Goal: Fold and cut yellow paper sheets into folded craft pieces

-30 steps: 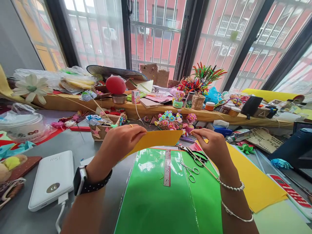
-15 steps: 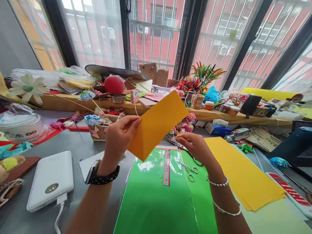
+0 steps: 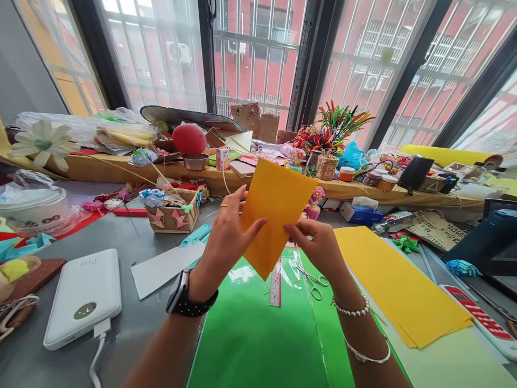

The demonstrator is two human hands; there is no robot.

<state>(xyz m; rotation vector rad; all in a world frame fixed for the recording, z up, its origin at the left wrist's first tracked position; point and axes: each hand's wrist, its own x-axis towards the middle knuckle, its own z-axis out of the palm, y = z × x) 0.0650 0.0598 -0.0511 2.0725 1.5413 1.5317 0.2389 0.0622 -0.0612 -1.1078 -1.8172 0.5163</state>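
A sheet of yellow-orange paper (image 3: 278, 199) is held up, tilted, above the green mat. My left hand (image 3: 228, 242) grips its left side, thumb across the near face and fingers behind. My right hand (image 3: 317, 240) pinches the lower right edge between thumb and fingers. Beneath the sheet, a clear ruler with red markings (image 3: 276, 285) lies on the green mat (image 3: 258, 339), its top end hidden by the paper. A pair of small scissors (image 3: 315, 283) rests to the right of the ruler.
More yellow paper (image 3: 396, 285) is stacked on the right, beside a red-and-white calculator (image 3: 480, 318). At left are a white power bank (image 3: 84, 299) with a cable and a white paper piece (image 3: 165, 269). A cardboard box of crafts (image 3: 173, 215) stands behind; a cluttered shelf runs below the window.
My right hand has moved up and left and now grips the sheet's edge. My left hand has shifted right, its thumb now across the paper. The sheet has turned more upright.
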